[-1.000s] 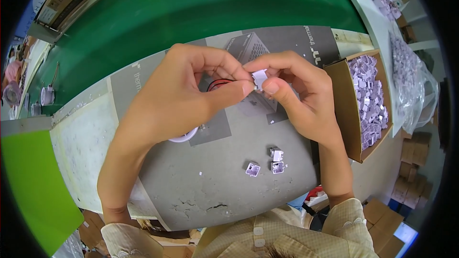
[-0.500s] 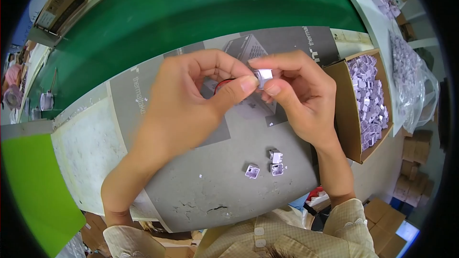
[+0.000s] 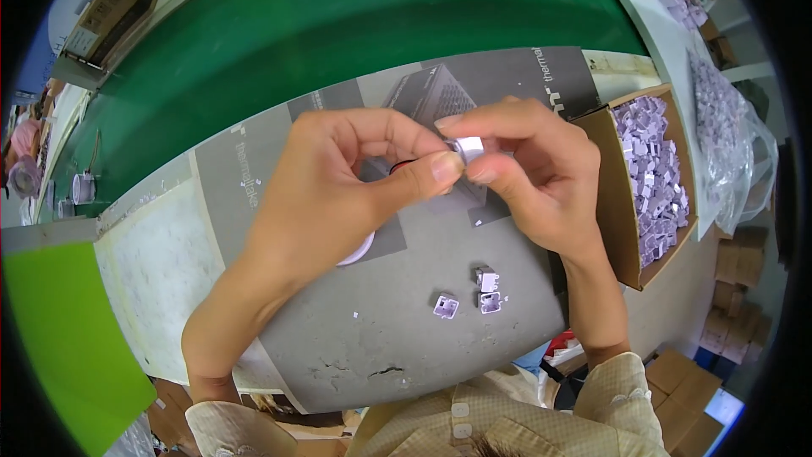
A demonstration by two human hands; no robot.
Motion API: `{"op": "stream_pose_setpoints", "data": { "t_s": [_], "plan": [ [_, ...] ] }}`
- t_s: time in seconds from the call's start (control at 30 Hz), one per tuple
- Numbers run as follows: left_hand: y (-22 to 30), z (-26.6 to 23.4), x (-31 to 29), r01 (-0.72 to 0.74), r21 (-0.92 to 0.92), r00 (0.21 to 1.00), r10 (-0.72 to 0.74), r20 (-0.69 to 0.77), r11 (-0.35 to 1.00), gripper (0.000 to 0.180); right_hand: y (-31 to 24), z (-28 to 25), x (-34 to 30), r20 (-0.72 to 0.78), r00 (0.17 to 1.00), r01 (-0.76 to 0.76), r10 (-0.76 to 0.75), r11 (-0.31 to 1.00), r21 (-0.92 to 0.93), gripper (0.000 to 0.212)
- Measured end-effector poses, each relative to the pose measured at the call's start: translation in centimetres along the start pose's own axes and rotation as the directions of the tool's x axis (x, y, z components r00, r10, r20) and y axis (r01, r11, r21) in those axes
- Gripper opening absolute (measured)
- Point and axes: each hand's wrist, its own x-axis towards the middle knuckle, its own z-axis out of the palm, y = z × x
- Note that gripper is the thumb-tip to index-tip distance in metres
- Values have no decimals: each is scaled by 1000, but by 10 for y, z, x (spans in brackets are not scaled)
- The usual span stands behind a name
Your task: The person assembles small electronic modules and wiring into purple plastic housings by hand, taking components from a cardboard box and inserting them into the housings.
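Wide green conveyor belt across the top, curving with the lens. Below it, a flat grey cardboard sheet as a work mat, torn a little near its lower edge. Three small pale purple plastic pieces lying close together on the grey sheet. At the right, an open brown cardboard box full of the same pale purple pieces. Beside that box, further right, a clear plastic bag stuffed with more of them. Bright green flat board at the lower left. Stack of brown cardboard boxes down at the lower right. A small metal cup far left, by the belt's edge.
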Motion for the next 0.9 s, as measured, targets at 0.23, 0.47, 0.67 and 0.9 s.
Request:
{"op": "stream_pose_setpoints", "data": {
  "t_s": [0.23,0.47,0.67,0.9],
  "plan": [
    [2,3,0,-17,38,999,18,-30,999,18,8,-2,0,28,996,89,-89,996,-4,25],
    [4,2,1,121,-61,992,-119,36,991,15,2,-4,-3,84,996,-31,26,998,49,24],
    [3,1,1,-67,-35,998,68,16,997,17,0,-5,-2,56,986,-168,158,949,268,25],
    [7,-1,0,67,82,997,-69,34,994,17,-2,-7,-3,42,965,-262,260,932,252,24]
  ]
}}
